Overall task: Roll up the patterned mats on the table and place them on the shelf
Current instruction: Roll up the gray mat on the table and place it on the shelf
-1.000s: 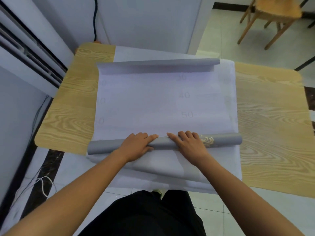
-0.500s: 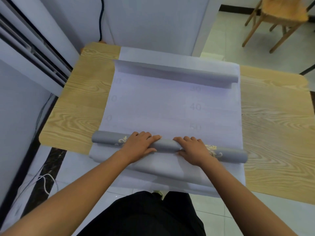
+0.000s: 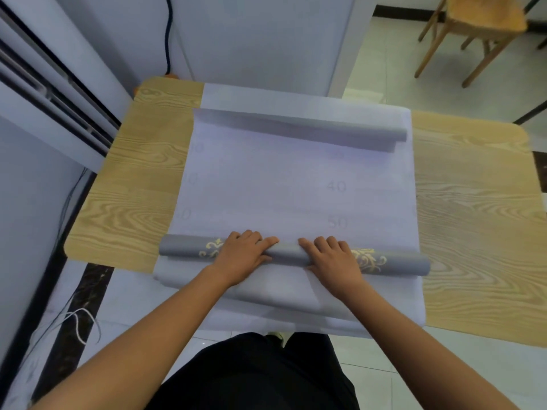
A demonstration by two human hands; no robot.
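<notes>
Left hand [image 3: 241,257] and right hand [image 3: 334,260] curl fingers over the grey patterned mat's [image 3: 296,187] rolled end; beyond them its far edge curls up, apparently over another sheet [image 3: 266,96], on a wood-grain table [image 3: 473,232].

This looks like a room in a home. A small wood-grain table [image 3: 142,179] stands mid-frame on a pale tiled floor [image 3: 384,69], with a plain wooden chair [image 3: 473,25] at upper right. White walls [image 3: 251,39] and a sliding frame [image 3: 44,93] fill the upper left, a black cable [image 3: 168,34] hangs at top centre, and a loose white cord [image 3: 80,324] lies by a dark marble strip [image 3: 59,359] at lower left.
</notes>
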